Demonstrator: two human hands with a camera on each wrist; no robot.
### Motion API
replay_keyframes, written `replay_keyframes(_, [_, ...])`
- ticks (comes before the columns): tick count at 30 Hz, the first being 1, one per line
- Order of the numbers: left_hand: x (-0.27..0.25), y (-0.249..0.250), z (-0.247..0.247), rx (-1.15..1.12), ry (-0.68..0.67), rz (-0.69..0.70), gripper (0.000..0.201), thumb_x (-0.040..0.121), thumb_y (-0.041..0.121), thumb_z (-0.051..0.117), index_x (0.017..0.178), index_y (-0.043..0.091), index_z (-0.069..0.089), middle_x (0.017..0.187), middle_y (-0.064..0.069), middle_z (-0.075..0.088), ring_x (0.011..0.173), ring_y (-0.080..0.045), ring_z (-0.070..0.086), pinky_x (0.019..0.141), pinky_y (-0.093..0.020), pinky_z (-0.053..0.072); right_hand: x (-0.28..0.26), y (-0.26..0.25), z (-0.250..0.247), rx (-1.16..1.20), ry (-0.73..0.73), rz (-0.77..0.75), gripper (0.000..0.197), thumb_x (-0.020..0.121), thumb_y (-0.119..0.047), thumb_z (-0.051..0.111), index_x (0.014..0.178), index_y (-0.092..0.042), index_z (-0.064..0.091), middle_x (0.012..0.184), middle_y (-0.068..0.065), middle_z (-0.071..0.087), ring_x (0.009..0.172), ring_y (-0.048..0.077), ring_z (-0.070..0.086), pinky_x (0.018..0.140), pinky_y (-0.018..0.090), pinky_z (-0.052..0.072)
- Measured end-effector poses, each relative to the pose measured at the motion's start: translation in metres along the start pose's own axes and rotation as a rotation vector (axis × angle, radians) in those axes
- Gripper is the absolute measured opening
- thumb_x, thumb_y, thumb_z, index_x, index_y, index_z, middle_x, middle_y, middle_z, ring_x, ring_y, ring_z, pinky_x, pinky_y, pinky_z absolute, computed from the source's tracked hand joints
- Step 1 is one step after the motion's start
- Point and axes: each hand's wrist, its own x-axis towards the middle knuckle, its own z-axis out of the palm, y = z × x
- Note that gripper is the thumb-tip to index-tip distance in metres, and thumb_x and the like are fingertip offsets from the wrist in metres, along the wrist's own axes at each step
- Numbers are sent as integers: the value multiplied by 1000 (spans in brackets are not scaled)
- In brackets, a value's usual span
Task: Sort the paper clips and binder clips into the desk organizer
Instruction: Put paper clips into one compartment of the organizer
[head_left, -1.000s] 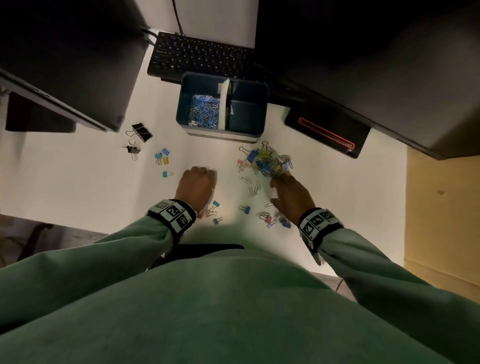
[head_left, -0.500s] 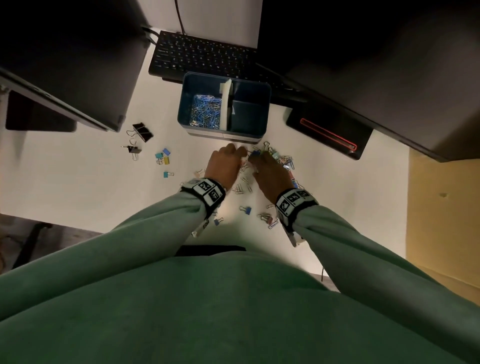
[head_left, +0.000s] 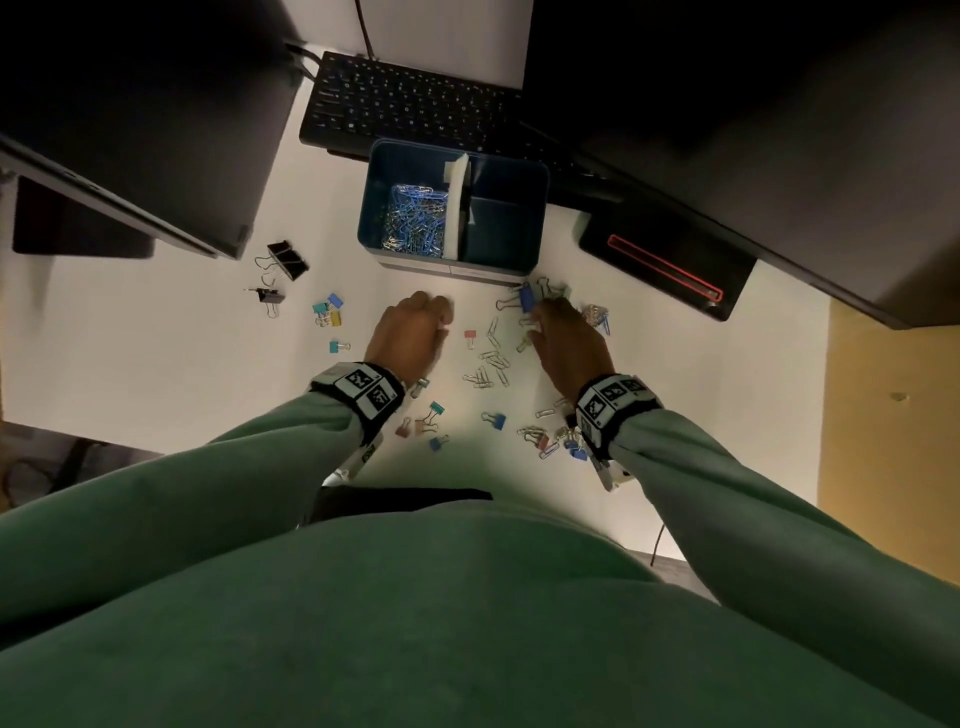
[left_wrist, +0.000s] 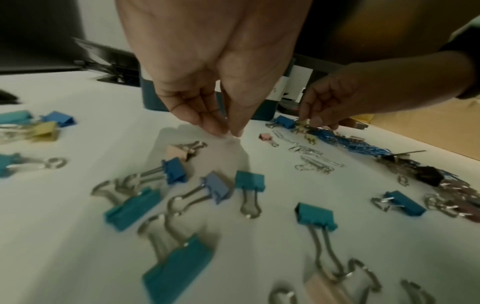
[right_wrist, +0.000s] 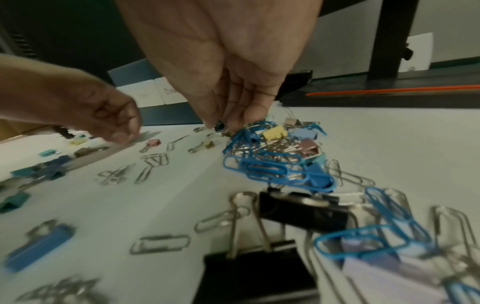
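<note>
Desk organizer (head_left: 530, 218) is sitting on the white counter (head_left: 156, 364), just in front of the keyboard (head_left: 405, 109). Its left compartment is holding a heap of blue and silver paper clips (head_left: 415, 221); whether the right compartment holds anything cannot be told.

Left hand (head_left: 410, 335) is hovering just in front of the organizer's front left corner, fingers (left_wrist: 207, 121) curled with the tips brought together low over the counter. Whether they are pinching anything cannot be told.

Right hand (head_left: 566, 343) is reaching to the organizer's front right corner, fingers (right_wrist: 233, 119) closing on a small dark binder clip (right_wrist: 219, 125) at the edge of a tangled pile of clips (right_wrist: 275, 152) there.

Loose silver paper clips (head_left: 488, 366) are lying between the two hands, in front of the organizer. Small coloured binder clips (head_left: 426, 421) are lying further in front, near the wrists. Black binder clips (head_left: 283, 262) are lying well to the organizer's left.
</note>
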Motion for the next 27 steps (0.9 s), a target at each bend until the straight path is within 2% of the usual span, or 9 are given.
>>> replay_keyframes(3, [5,21,10,-6,-22,56,15,85,21,66,93,12,59,87,-10,59,74,-28,58,67,-34,50,-12,-17,9,2,-115,-25,35,93,-26,59,121,-8,52,123,12,55,106,26,58,88,34,48])
replay_keyframes(6, [9,26,14,19,-41,-3,8,85,12,62,89,7,57,86,-13,57,74,-33,58,66,-38,48,-14,-28,19,-53,-211,-67,60,85,-35,69,131,-7,43,132,13,45,115,29,51,93,41,50])
replay_keyframes(10, [6,6,9,25,21,-50,18,77,6,64,95,9,60,94,-14,58,80,-35,57,71,-42,48,-17,-31,27,-123,-290,-155,77,74,-42,77,131,-7,41,131,12,42,116,28,47,84,45,55])
replay_keyframes(12, [3,4,8,34,26,-1,20,77,8,66,96,10,62,95,-13,59,84,-35,57,73,-41,48,-20,-34,32,-123,-283,-177,64,77,-34,76,126,-6,45,127,10,44,115,27,48,80,44,56])
replay_keyframes(15, [6,19,10,71,1,68,18,81,16,67,98,12,64,98,-11,61,90,-33,58,76,-39,45,-22,-40,40,-122,-259,-216,31,89,-15,62,116,-2,51,121,14,47,110,29,50,75,41,52])
replay_keyframes(17, [10,32,13,86,-46,69,21,84,22,67,101,11,63,103,-11,61,96,-32,56,81,-39,41,-22,-41,42,-150,-253,-240,20,92,-8,55,111,-1,53,116,16,51,104,31,53,72,39,49])
replay_keyframes(20, [15,40,16,102,-115,65,22,85,26,66,102,12,61,107,-11,58,102,-31,53,86,-38,38,-23,-36,42,-152,-255,-209,20,95,-7,48,113,-1,55,114,17,55,102,32,54,77,39,48])
replay_keyframes(23, [16,41,19,113,-133,84,11,86,18,61,97,14,63,104,-8,60,100,-30,56,85,-37,40,-26,-27,36,-85,-239,-161,18,96,-8,45,108,-1,57,109,17,58,99,30,57,81,39,50])
replay_keyframes(27, [13,39,22,122,-150,103,15,87,10,53,98,14,63,113,-12,61,104,-32,57,87,-37,42,-29,-10,24,147,-199,0,11,92,-8,52,93,-4,62,95,14,64,81,21,56,72,27,42])
